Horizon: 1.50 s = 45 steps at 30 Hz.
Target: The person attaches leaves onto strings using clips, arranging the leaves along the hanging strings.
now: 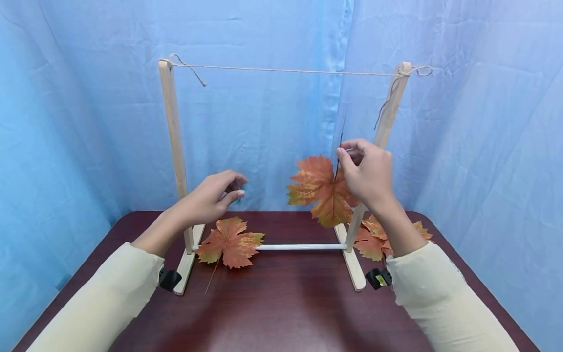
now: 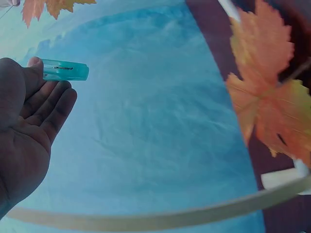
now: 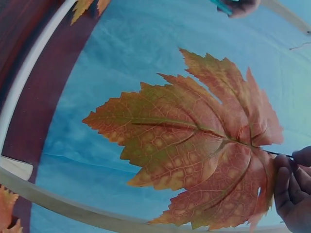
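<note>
An orange and yellow artificial maple leaf (image 1: 323,190) hangs from my right hand (image 1: 369,168), which pinches its dark stem between thumb and fingers. In the right wrist view the leaf (image 3: 194,145) spreads wide, its stem running to the fingertips. My left hand (image 1: 220,193), to the left of that leaf, pinches a translucent teal clothespin (image 2: 65,70) by one end. Below the left hand, a second leaf (image 1: 230,244) lies across the left end of a white rod, its stem toward me. Above both hands a thin string (image 1: 281,71) stretches between two wooden posts.
The left post (image 1: 173,127) and right post (image 1: 391,107) stand on wooden feet, joined low down by the white rod (image 1: 303,247). More leaves (image 1: 374,239) lie at the right, partly behind my forearm. Blue curtains (image 1: 264,122) surround the dark red table (image 1: 281,303).
</note>
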{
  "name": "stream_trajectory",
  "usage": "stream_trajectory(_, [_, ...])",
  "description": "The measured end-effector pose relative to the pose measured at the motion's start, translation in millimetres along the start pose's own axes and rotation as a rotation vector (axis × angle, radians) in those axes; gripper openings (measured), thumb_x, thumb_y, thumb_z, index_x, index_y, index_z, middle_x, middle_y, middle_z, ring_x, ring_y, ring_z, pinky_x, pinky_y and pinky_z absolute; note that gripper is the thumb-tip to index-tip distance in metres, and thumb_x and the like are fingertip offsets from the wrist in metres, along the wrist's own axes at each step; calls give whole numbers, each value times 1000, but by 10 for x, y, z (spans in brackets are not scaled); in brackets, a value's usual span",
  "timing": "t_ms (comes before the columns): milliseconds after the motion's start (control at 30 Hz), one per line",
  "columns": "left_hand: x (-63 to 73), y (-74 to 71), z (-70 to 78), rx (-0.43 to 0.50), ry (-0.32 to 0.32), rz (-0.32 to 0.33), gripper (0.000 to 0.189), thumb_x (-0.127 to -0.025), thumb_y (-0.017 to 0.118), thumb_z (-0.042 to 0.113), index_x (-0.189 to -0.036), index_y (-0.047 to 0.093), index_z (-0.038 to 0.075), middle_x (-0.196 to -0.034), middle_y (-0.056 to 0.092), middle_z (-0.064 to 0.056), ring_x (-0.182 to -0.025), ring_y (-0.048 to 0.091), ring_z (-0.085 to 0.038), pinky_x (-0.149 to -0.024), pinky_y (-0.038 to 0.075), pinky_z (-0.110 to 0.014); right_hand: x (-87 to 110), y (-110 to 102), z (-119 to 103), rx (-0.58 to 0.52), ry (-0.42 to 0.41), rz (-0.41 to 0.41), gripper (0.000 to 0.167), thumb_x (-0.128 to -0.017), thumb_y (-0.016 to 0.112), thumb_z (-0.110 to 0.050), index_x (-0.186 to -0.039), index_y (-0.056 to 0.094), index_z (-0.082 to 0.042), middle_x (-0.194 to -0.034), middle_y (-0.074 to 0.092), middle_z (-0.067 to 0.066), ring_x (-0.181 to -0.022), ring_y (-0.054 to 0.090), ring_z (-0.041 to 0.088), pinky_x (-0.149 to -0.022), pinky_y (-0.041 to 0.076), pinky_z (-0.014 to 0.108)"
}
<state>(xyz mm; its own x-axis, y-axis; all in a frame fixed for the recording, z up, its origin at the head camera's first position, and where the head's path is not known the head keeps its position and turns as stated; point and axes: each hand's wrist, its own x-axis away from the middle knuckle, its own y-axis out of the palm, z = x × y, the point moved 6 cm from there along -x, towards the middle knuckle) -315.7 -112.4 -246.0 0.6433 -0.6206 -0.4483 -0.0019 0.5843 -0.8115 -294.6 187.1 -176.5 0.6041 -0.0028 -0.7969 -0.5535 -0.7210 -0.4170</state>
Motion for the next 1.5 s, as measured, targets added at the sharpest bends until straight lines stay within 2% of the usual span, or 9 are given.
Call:
stream_trajectory(333, [-396,-138,223,27,33,11,28,-106,55,11,-132,56,-1,-110,63,-8,-98,64,-18,-88,53,-37,-141,-149,-158,40,51,9,22,-101,65,-14,-104,75,5,-83,75,20,-69,71,29,-55,40,14])
stream_trajectory(567, [-673,-254,406,-9,85,29,28,-106,55,11,-132,57,-1,-109,62,-9,-96,64,-19,-87,53,-35,-221,-213,-186,49,95,-17,25,-102,64,-18,-108,74,4,-89,76,20,-76,73,30,-59,43,13])
stream_trajectory(833, [-954,-368,634,-55,136,30,28,-107,53,11,-132,56,-2,-109,61,-10,-97,61,-20,-87,50,-33,-277,-262,-161,85,126,-26,29,-103,62,-22,-110,74,3,-91,76,20,-80,73,31,-61,43,18])
stream_trajectory(1033, [-1121,-445,786,-109,146,5,30,-108,52,12,-133,54,-3,-111,60,-10,-97,58,-20,-88,49,-33,-316,-300,-146,110,132,-14,27,-103,62,-21,-109,75,2,-93,76,20,-82,73,33,-63,44,21])
stream_trajectory(1233, [-1261,-486,969,-155,191,-11,29,-108,51,13,-132,54,-3,-109,59,-10,-95,56,-19,-91,47,-32,-343,-340,-128,116,138,-8,26,-103,62,-20,-108,75,2,-93,76,21,-83,74,33,-63,43,17])
stream_trajectory(1400, [-1364,-484,1136,-218,202,-46,32,-109,49,16,-135,52,-2,-120,58,-10,-106,58,-20,-98,46,-32,-364,-357,-113,130,130,-2,26,-102,62,-20,-108,76,1,-92,77,20,-81,74,33,-63,43,19])
stream_trajectory(1500, [-1428,-492,1250,-257,234,-43,33,-109,49,16,-136,52,-2,-129,57,-14,-113,57,-23,-100,46,-33,-374,-361,-100,137,128,-1,26,-102,62,-20,-108,75,2,-91,77,19,-80,73,32,-64,44,21])
